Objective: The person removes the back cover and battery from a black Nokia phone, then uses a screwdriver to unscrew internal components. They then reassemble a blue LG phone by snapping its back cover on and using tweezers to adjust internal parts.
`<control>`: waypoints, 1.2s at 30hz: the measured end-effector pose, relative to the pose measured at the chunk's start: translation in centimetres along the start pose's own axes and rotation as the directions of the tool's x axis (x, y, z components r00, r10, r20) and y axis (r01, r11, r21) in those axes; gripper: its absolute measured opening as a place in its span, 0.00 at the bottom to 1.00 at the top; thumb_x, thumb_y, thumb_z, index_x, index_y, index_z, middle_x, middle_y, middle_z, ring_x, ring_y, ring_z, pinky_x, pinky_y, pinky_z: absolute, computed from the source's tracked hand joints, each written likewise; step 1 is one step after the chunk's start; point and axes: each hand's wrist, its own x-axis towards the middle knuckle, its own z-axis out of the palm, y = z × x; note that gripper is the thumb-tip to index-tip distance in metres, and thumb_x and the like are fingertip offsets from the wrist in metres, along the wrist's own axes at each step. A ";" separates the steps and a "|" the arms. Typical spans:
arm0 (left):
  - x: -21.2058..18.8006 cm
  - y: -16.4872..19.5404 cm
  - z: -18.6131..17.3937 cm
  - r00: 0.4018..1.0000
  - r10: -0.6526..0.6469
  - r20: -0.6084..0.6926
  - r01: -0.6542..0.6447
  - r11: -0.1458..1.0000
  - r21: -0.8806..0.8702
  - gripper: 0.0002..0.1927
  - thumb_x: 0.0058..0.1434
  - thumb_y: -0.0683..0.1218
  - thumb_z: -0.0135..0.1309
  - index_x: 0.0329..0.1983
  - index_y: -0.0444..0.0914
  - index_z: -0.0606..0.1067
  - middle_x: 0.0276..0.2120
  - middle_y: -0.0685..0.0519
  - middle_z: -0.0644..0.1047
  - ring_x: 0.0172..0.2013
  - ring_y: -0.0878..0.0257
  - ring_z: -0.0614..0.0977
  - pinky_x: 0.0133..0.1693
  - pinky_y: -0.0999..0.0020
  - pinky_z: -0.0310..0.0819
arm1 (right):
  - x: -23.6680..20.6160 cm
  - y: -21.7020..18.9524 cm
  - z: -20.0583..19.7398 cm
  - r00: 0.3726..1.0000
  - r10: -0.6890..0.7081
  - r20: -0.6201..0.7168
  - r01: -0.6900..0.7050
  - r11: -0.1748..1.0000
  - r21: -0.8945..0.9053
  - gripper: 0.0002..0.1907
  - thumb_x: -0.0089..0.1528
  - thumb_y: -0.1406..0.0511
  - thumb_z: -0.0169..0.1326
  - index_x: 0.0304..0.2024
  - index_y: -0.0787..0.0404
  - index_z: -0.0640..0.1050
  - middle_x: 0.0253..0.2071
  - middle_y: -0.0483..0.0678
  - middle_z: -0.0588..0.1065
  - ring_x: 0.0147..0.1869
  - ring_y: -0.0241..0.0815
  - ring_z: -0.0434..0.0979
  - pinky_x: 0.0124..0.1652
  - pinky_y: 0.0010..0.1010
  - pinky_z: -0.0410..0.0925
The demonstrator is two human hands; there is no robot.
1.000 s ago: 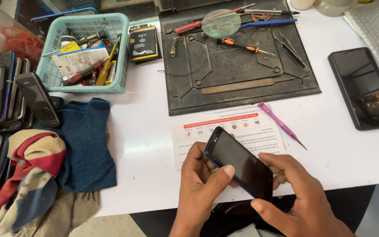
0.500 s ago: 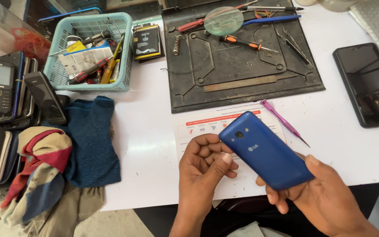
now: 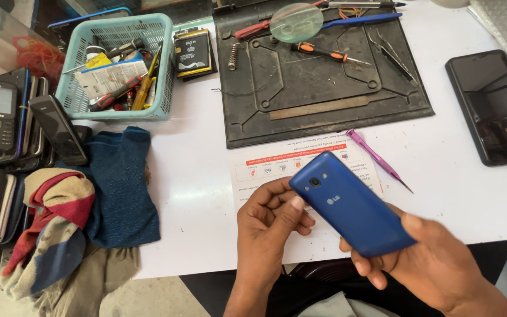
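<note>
Teal basket (image 3: 71, 97) filled with screwdrivers and papers | blue phone (image 3: 350, 205) gripped face-down by right hand (image 3: 435, 264) | left hand (image 3: 268, 226) thumb pressed to its corner, fingers curled.

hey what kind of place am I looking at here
Likely a phone repair bench: a dark work mat with screwdrivers, a basket of tools, stacked old phones, and hands holding a blue phone.

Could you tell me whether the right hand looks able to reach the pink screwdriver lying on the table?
Probably yes, but not freely: the right hand holds the blue phone, so it would have to set that down. The pink screwdriver lies just beyond, on open table, nothing covering it.
</note>
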 end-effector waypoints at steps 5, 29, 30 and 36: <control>-0.2 -0.2 -0.3 0.990 0.057 0.131 -0.059 0.998 0.014 0.33 0.66 0.53 0.57 0.66 0.26 0.66 0.51 0.42 0.80 0.37 0.61 0.84 0.35 0.69 0.82 | -0.1 0.8 0.8 0.970 -0.097 -0.223 -0.020 0.884 -0.467 0.43 0.59 0.49 0.64 0.64 0.74 0.69 0.41 0.64 0.74 0.37 0.50 0.78 0.37 0.37 0.74; -0.6 -0.3 -0.5 0.993 -0.114 -0.033 0.116 0.990 0.081 0.30 0.62 0.46 0.58 0.64 0.27 0.67 0.45 0.41 0.81 0.45 0.60 0.83 0.47 0.67 0.80 | 0.4 1.5 4.8 0.918 -0.378 -0.122 -0.088 0.106 -0.991 0.49 0.51 0.50 0.72 0.69 0.63 0.69 0.57 0.53 0.70 0.46 0.43 0.74 0.42 0.32 0.75; -0.6 -0.3 -0.6 0.994 -0.109 -0.032 0.111 0.991 0.076 0.30 0.62 0.46 0.58 0.63 0.27 0.67 0.44 0.41 0.81 0.45 0.60 0.83 0.47 0.67 0.81 | 0.4 1.6 4.5 0.918 -0.370 -0.140 -0.082 0.169 -0.982 0.46 0.52 0.52 0.70 0.68 0.64 0.70 0.54 0.53 0.71 0.44 0.42 0.73 0.40 0.32 0.73; -0.5 -0.4 -0.5 0.990 -0.131 -0.056 0.135 0.989 0.058 0.30 0.59 0.45 0.59 0.63 0.28 0.67 0.44 0.40 0.82 0.45 0.58 0.85 0.47 0.64 0.82 | 0.2 2.0 3.1 0.894 -0.336 -0.295 -0.052 0.577 -0.815 0.24 0.62 0.63 0.57 0.59 0.69 0.77 0.37 0.50 0.76 0.35 0.34 0.73 0.33 0.26 0.71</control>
